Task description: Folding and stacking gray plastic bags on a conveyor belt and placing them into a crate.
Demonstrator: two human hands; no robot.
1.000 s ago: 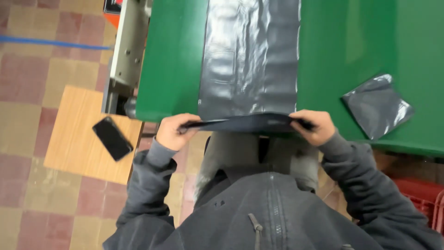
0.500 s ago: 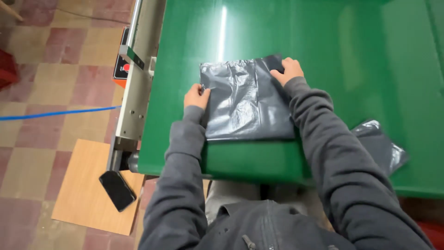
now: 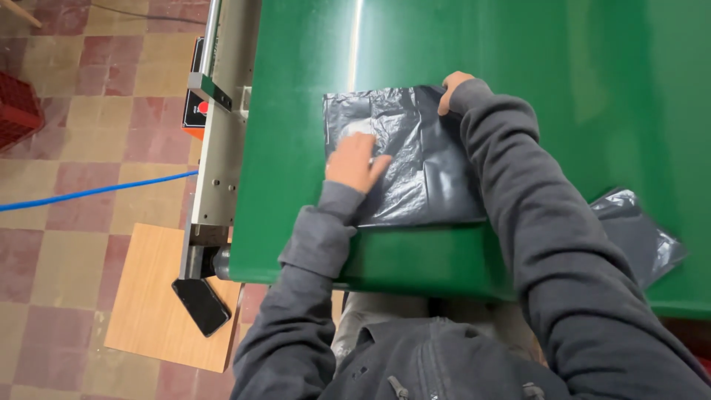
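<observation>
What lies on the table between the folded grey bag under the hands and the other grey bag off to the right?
In the head view, bare green table lies between the folded bag and the other bag; the person's right sleeve crosses above it.

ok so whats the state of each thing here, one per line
grey plastic bag: folded, flat on the green table
left hand: flat on the bag, fingers spread
right hand: gripping the bag's far corner
second grey bag: crumpled, at the table edge
black phone: lying on wooden board

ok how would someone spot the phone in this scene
Start at the green table and go to its near left corner. Below it a light wooden board lies on the tiled floor. The phone is the flat black slab at the board's right edge.
</observation>
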